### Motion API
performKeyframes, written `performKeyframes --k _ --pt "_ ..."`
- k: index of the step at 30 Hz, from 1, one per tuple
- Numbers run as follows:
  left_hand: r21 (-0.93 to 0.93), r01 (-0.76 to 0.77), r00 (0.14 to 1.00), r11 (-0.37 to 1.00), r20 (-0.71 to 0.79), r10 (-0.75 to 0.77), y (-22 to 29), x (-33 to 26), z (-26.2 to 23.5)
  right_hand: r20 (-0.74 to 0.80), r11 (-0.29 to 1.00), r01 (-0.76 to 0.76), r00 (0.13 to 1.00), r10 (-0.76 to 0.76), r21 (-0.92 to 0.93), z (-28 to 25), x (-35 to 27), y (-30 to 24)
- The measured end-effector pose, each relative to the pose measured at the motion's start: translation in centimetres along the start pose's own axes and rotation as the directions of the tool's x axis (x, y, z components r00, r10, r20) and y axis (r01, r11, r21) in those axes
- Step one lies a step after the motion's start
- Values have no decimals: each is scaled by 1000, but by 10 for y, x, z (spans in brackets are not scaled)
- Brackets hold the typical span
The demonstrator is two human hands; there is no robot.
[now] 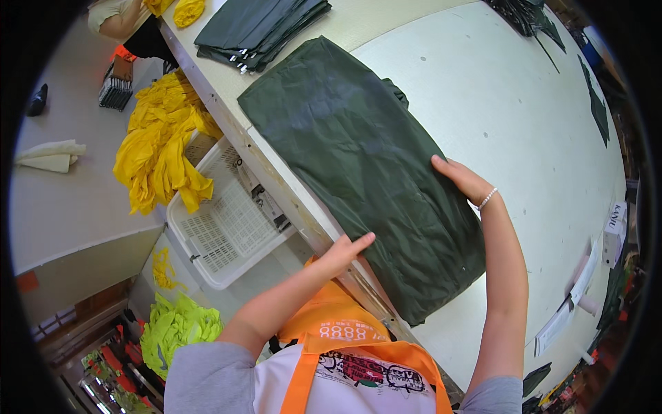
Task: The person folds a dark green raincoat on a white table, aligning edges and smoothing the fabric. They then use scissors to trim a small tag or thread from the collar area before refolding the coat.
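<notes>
A large bundle of folded dark green, slightly shiny fabric (358,152) lies slantwise on the white table (496,228), partly along its near edge. My left hand (348,252) holds the bundle's near long side, thumb on top and fingers mostly hidden below the edge. On the opposite long side, my right hand (465,182) grips it with the thumb over the top; the other fingers are tucked out of sight. The cloth looks creased, and a small crumpled bit sticks out behind its far side.
A stack of dark green folded pieces (265,27) lies beyond the bundle. Below the table edge stand a white plastic basket (234,228) and a heap of yellow fabric (162,141). Lime-yellow fabric (181,330) lies at lower left. Another person's arm (124,21) shows at upper left.
</notes>
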State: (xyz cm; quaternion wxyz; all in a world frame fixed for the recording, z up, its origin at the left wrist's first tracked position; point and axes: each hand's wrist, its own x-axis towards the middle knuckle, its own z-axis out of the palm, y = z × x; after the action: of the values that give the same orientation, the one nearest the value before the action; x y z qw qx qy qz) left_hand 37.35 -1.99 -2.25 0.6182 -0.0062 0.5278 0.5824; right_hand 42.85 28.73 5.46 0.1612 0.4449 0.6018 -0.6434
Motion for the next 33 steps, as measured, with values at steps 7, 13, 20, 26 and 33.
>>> performKeyframes --k 7,13,20,26,33 --pt "63 218 969 974 103 -224 22 16 -16 200 991 -95 977 75 92 3 32 -7" --pt "29 273 961 961 45 -274 42 19 -11 -264 659 -29 929 -260 -751 37 42 -14" --pt "156 179 984 971 -45 -174 47 26 -12 -59 264 187 704 -708 -946 84 33 20" --pt "224 268 960 937 -140 -242 78 24 -92 -142 401 233 688 -712 -886 77 43 17" --pt "41 -347 761 937 -572 307 197 73 -163 -141 302 346 420 -896 -888 51 147 -112"
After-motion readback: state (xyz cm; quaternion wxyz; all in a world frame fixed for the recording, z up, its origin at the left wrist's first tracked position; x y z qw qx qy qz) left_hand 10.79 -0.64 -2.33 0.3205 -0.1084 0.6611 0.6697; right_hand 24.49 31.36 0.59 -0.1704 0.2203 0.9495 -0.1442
